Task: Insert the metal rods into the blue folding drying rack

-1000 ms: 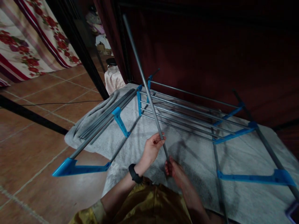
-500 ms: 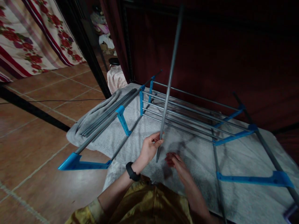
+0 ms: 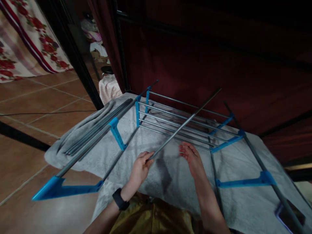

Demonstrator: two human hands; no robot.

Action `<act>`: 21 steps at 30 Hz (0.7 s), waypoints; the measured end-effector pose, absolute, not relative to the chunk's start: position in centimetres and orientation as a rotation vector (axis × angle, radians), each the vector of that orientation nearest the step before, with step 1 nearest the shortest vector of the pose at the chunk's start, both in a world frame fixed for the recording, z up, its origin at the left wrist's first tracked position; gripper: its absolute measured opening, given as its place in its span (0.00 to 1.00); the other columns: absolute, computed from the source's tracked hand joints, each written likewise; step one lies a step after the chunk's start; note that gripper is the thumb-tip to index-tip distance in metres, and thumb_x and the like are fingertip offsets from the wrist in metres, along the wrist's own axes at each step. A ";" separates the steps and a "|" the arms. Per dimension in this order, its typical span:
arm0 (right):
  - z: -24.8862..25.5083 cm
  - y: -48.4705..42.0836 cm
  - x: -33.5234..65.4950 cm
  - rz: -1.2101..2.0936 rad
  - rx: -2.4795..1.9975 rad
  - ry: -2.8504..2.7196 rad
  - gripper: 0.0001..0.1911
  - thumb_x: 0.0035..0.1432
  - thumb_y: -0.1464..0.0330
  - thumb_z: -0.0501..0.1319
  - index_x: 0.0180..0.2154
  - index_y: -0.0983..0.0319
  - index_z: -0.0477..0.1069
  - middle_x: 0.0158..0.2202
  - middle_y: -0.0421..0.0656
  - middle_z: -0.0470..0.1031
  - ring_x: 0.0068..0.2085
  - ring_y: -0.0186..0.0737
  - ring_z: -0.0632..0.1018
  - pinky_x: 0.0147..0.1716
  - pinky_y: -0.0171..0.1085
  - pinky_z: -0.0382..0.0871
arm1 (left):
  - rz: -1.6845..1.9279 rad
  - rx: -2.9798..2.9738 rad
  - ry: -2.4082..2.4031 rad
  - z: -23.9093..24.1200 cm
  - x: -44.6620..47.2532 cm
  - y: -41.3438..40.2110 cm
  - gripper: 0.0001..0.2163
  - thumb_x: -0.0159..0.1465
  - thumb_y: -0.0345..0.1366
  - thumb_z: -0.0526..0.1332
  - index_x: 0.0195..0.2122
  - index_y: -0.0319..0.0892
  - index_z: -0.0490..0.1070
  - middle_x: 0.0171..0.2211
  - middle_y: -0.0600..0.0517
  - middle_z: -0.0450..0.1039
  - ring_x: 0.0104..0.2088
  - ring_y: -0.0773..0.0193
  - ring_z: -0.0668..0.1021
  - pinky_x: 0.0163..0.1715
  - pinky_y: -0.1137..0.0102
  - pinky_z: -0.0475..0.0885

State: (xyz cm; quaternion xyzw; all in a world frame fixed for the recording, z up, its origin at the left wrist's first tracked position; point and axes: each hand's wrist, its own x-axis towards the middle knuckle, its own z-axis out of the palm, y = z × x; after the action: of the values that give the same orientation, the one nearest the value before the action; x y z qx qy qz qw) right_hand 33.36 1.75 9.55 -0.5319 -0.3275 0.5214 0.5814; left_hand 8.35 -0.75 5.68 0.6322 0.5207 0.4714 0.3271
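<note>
My left hand (image 3: 141, 167), with a dark band on its wrist, grips a grey metal rod (image 3: 181, 126) near its lower end. The rod slants up to the right, its far part passing over the rack. To the right, my right hand (image 3: 191, 157) is held with fingers stretched, apart from the rod. Beyond both hands lies a partly assembled rack (image 3: 175, 118) of grey bars joined by blue plastic brackets. A blue bracket (image 3: 118, 134) sits on its left side, and another blue bracket (image 3: 243, 183) on its right.
Several loose grey rods (image 3: 97, 127) lie bundled on the grey blanket (image 3: 156, 188) at left. A phone (image 3: 289, 216) rests at the lower right. Black posts (image 3: 70, 52) and a dark red curtain (image 3: 165, 61) stand behind. Tiled floor (image 3: 26, 156) shows at left.
The rod has swung from nearly upright to a lower slant, its top moving right and down. My right hand has moved up and its fingers have straightened. The view has shifted.
</note>
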 end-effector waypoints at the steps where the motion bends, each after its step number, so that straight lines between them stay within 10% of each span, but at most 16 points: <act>1: 9.8 2.0 33.4 1.202 -1.226 -0.742 0.27 0.47 0.50 0.74 0.45 0.57 0.78 0.43 0.46 0.84 0.41 0.43 0.81 0.41 0.42 0.76 | 1.215 1.699 1.376 5.2 8.0 -0.8 0.13 0.63 0.34 0.62 0.47 0.44 0.83 0.37 0.46 0.80 0.41 0.53 0.79 0.44 0.61 0.75; 21: 8.2 3.4 40.2 1.062 -1.076 -0.420 0.15 0.50 0.63 0.71 0.41 0.58 0.77 0.38 0.43 0.84 0.37 0.39 0.82 0.38 0.39 0.78 | 1.065 2.147 1.410 0.2 3.4 0.4 0.18 0.71 0.47 0.55 0.48 0.45 0.83 0.38 0.46 0.80 0.37 0.55 0.83 0.39 0.64 0.80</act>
State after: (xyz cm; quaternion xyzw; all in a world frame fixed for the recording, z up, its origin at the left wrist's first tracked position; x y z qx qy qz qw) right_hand 40.15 3.44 8.22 -0.4847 -0.1890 0.4782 0.7076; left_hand 3.43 0.43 0.25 0.7596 0.4989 0.3767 0.1797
